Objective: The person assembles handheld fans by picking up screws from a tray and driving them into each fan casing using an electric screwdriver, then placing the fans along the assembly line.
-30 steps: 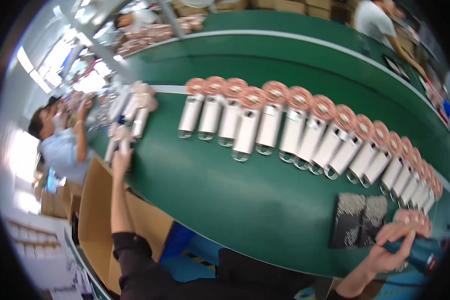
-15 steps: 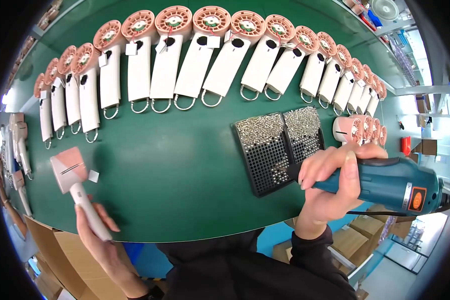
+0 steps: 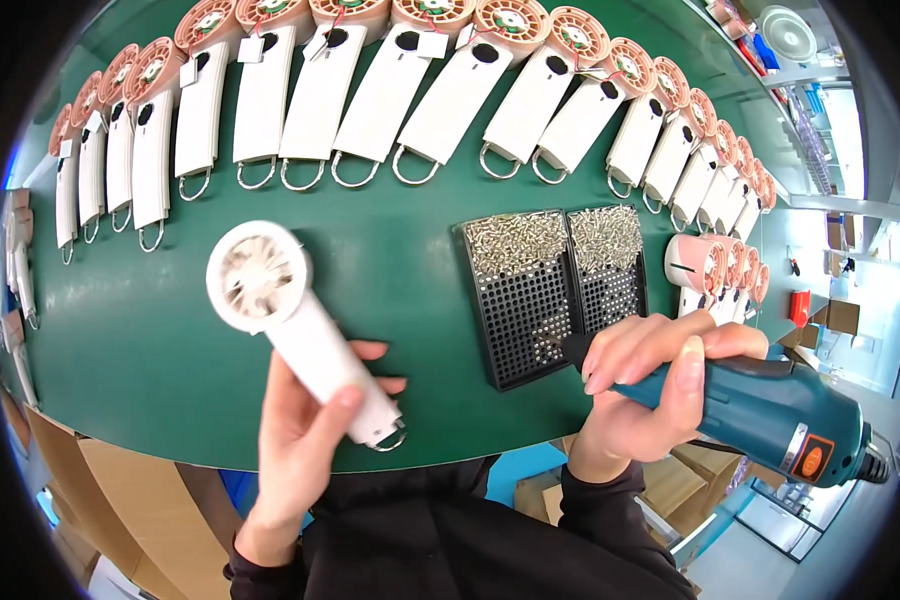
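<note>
My left hand [image 3: 305, 425] is closed around the handle of a white handheld fan [image 3: 325, 360]. Its round head with white blades points away from me, and a small metal loop hangs at the handle's near end. In my right hand [image 3: 645, 385] lies a teal electric screwdriver [image 3: 760, 415], held level with a black cord at its back end. The dark tip of the screwdriver is over or at the near part of a black screw tray [image 3: 515, 340]. Loose silvery screws [image 3: 520, 240] heap at the far end of the tray, and some sit in its holes.
Along the far side of the green table [image 3: 220, 400] stretches a curved row of white fan handles [image 3: 310, 95] with pink open heads [image 3: 432, 10]. More pink-and-white fan heads [image 3: 695, 262] cluster right of the tray. Cardboard boxes [image 3: 130, 490] stand below the table's near edge.
My left hand has brought the fan rightward and turned it, so the bladed side shows instead of the pink side. The screwdriver's back end has tilted lower; its tip remains by the tray.
</note>
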The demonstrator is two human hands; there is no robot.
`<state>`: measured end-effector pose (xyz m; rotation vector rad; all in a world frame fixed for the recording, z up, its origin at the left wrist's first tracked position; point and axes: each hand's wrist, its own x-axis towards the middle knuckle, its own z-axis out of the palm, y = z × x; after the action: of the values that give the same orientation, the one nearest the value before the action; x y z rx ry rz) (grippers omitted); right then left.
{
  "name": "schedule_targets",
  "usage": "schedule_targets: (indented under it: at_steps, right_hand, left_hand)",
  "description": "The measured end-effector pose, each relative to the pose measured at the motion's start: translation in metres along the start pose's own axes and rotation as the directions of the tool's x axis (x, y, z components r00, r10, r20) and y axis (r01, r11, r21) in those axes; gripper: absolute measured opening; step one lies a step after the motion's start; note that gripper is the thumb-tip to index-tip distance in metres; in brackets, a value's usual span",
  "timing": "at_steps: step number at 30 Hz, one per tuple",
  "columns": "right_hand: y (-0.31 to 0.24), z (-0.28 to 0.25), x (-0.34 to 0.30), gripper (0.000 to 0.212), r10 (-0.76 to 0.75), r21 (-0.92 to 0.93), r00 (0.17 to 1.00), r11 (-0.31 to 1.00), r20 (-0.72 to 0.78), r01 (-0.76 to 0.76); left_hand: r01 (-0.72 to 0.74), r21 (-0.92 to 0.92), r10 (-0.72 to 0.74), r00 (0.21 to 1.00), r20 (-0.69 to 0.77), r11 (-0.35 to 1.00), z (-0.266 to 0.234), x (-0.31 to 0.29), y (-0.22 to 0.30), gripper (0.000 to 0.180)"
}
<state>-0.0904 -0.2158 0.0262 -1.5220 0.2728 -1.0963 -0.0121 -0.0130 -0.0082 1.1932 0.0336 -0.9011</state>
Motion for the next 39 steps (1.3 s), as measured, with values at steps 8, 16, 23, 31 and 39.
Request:
schedule_targets:
  at_steps: [8, 16, 23, 31, 39]
  right_hand:
    - [-0.007, -0.006, -0.009, 0.021, 0.020, 0.130, 0.999, 0.991, 0.044, -0.026]
    - [-0.031, 0.013, -0.022, 0.026, -0.141, 0.324, 0.982, 0.941, 0.125, 0.094]
    - [-0.033, 0.034, -0.032, 0.024, -0.155, 0.317, 0.982, 0.942, 0.111, 0.113]
    - [-0.028, 0.038, -0.035, 0.021, -0.105, 0.304, 0.985, 0.951, 0.139, 0.059]
    - [-0.029, 0.039, -0.039, 0.024, -0.179, 0.229, 0.956, 0.966, 0.234, 0.125]
  left_hand:
    - [-0.003, -0.069, 0.014, 0.987, 0.157, 0.998, 0.030, 0.023, -0.016, 0.041]
    - [-0.052, -0.060, 0.060, 0.986, 0.153, 0.997, 0.030, 0.025, -0.019, 0.045]
    - [-0.035, -0.115, 0.054, 0.984, 0.168, 0.993, 0.024, 0.025, -0.020, 0.046]
    - [-0.017, -0.155, 0.050, 0.976, 0.211, 0.988, 0.020, 0.025, -0.022, 0.047]
    - [-0.006, -0.159, 0.035, 0.984, 0.175, 0.987, 0.027, 0.024, -0.020, 0.043]
